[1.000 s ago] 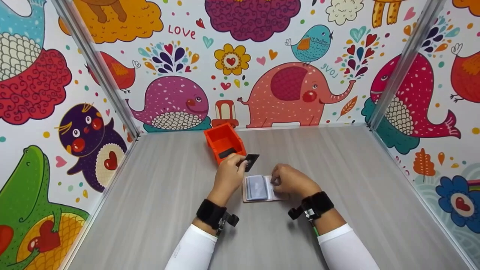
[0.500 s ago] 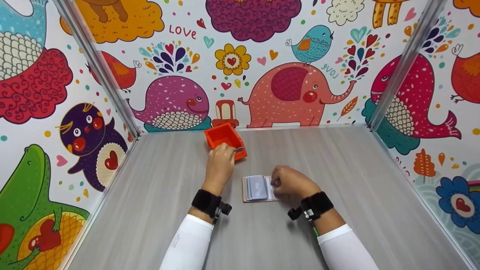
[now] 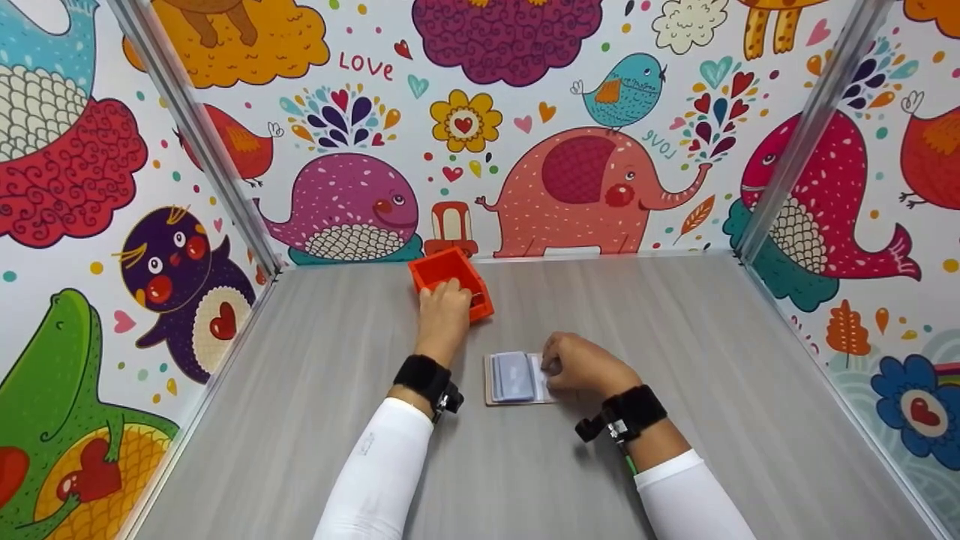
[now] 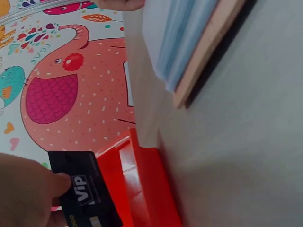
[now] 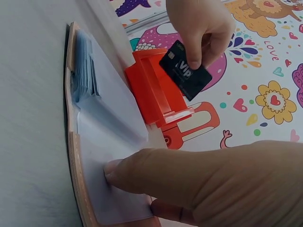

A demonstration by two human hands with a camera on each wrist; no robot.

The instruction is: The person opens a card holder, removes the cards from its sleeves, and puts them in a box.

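Pinched between the thumb and fingers of my left hand (image 3: 445, 311) is a black card (image 4: 85, 189) printed "VIP". The hand is over the near end of a red-orange bin (image 5: 142, 94), and in the head view it mostly hides the card. A card holder (image 3: 514, 375) lies spread open on the table, its clear sleeves stacked on the left side. My right hand (image 3: 589, 364) grips the holder's right side: in the right wrist view the thumb (image 5: 125, 172) presses on a clear sleeve while a finger lies at the edge.
The bin stands near the back wall, left of centre, beyond the holder. Cartoon-printed panels (image 3: 337, 202) enclose the grey table (image 3: 315, 360) at the back and both sides, with metal posts (image 3: 787, 150) at the corners. Each wrist carries a black strapped camera.
My left hand has carried the black card from beside the holder forward and left to the bin. The right hand and the holder have stayed in place.
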